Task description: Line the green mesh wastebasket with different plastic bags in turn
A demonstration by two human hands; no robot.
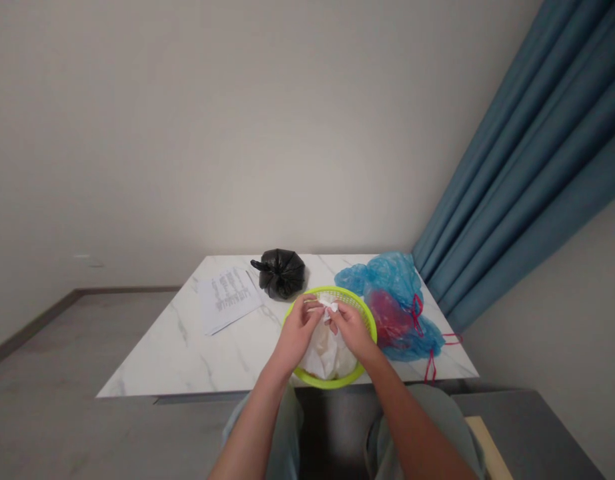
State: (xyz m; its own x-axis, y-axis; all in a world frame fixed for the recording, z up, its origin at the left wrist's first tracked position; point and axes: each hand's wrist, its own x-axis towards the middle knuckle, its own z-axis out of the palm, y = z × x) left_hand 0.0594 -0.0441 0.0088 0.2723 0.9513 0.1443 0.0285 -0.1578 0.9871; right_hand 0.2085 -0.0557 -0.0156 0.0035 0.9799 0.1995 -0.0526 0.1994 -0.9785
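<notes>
A white plastic bag point(327, 357) fills the yellow-green basket point(332, 383) at the table's front edge. Both hands meet over the basket at the gathered top of the bag. My left hand point(302, 321) is closed on the bag's top from the left. From the right, my right hand point(348, 325) pinches the same twisted white plastic. The contents of the bag cannot be made out.
A knotted black bag point(282, 273) sits behind the basket, with printed sheets point(232, 300) to its left. Blue bags point(395, 277) with red drawstrings and a red bag point(389, 319) lie right of the basket. A blue curtain point(517, 160) hangs at the right.
</notes>
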